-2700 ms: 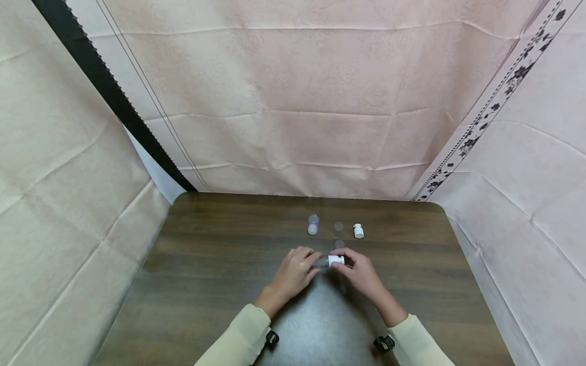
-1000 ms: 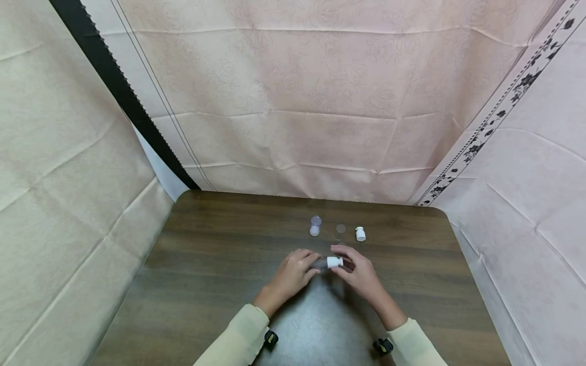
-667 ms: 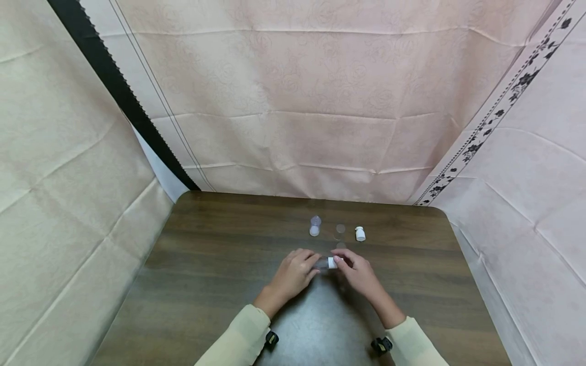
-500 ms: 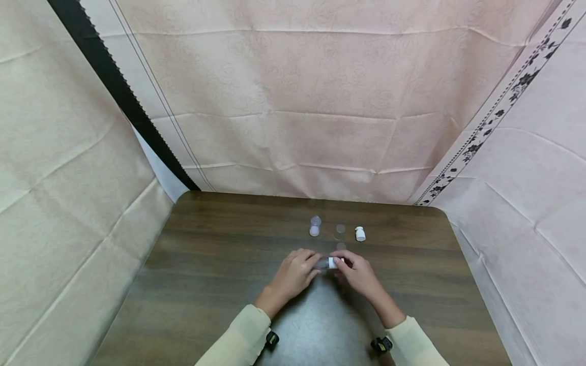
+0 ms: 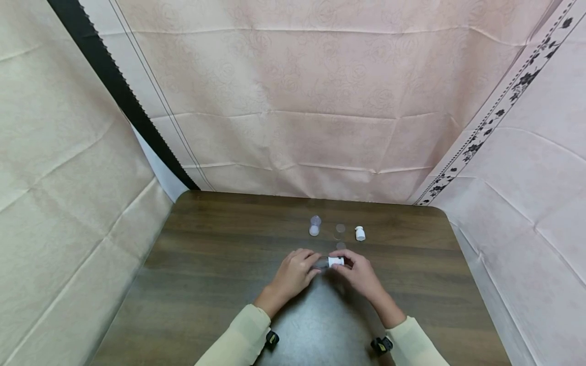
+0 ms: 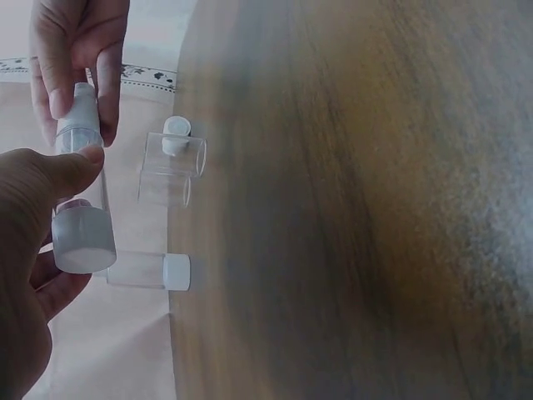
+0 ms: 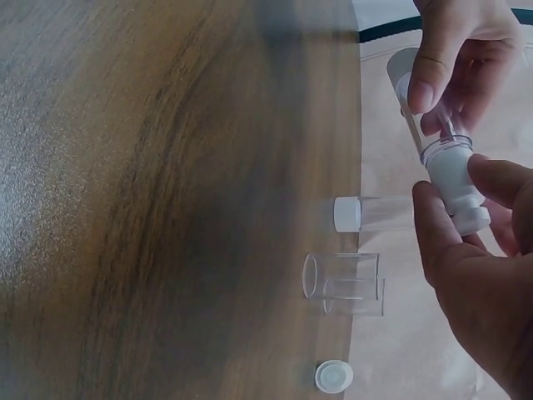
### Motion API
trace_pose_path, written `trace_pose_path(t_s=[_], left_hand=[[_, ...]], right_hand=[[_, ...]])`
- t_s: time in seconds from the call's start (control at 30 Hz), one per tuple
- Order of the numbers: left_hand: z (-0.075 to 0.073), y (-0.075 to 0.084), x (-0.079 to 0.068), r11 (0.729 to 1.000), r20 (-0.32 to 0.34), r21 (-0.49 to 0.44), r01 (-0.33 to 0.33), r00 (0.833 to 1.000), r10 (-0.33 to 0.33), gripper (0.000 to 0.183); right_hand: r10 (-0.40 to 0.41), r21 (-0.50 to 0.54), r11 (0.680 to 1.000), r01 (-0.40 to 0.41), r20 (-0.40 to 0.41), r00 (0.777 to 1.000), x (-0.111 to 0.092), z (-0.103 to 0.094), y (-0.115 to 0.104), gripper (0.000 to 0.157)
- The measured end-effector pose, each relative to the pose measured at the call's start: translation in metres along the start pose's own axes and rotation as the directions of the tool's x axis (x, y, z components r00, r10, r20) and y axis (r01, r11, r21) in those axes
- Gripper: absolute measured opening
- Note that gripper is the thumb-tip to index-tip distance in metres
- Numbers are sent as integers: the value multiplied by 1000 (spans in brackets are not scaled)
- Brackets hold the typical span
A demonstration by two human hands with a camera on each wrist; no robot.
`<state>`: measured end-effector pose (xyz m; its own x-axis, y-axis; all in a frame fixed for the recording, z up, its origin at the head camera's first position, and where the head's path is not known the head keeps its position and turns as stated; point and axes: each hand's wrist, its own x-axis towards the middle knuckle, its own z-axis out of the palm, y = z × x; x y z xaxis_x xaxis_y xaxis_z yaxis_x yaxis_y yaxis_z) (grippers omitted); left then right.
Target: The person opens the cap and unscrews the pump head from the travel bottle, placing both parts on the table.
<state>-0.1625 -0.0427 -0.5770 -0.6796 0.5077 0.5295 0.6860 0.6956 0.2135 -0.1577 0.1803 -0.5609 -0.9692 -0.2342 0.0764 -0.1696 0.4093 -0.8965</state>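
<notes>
A small clear pump bottle (image 6: 84, 240) with a white base lies across between both hands. My left hand (image 5: 294, 272) grips its clear body, thumb on one side and fingers around the other. At the opposite end is the white pump top (image 7: 452, 177), held between thumb and fingers of my right hand (image 5: 360, 275). The pump top sits at the mouth of the clear body in both wrist views. Part of the body is hidden behind the left fingers.
Farther back on the wooden table (image 5: 206, 254) stand another clear bottle with a white base (image 5: 314, 226), two clear cylindrical caps, one a clear cap (image 5: 340, 229) near the middle, and a loose white pump top (image 5: 360, 234). Cloth curtains (image 5: 293, 127) enclose the table's back and sides.
The right fingers spread off the white pump top about a second ago, then closed on it again; since then the thumb has shifted down its side. The left hand keeps its hold.
</notes>
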Motion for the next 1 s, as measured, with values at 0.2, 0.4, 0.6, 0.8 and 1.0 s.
trace_pose_path(t_s=[0.2,0.4,0.6,0.8,1.0], left_hand=[[0,0,-1,998,16,-50,39,999,-38,39],[-1,0,0,999,-7,-36,34,999,-34,38],[-4,0,2,1000,-32,-4,12,999,-12,39],[-5,2,3,999,-15,46,-12,1000,12,39],[-6,3,4,997,-8,75,-23,1000,24,39]], right_hand=[[-63,35,997,64,-16,998,-3,2,-1,30],[-126,61,990,128,-35,991,-3,3,3,41],[27,67,998,-21,-86,996,-2,1,2,37],[135,4,991,-135,-68,989,-1,-2,0,25],[169,11,986,-169,-29,985,-1,-1,1,19]])
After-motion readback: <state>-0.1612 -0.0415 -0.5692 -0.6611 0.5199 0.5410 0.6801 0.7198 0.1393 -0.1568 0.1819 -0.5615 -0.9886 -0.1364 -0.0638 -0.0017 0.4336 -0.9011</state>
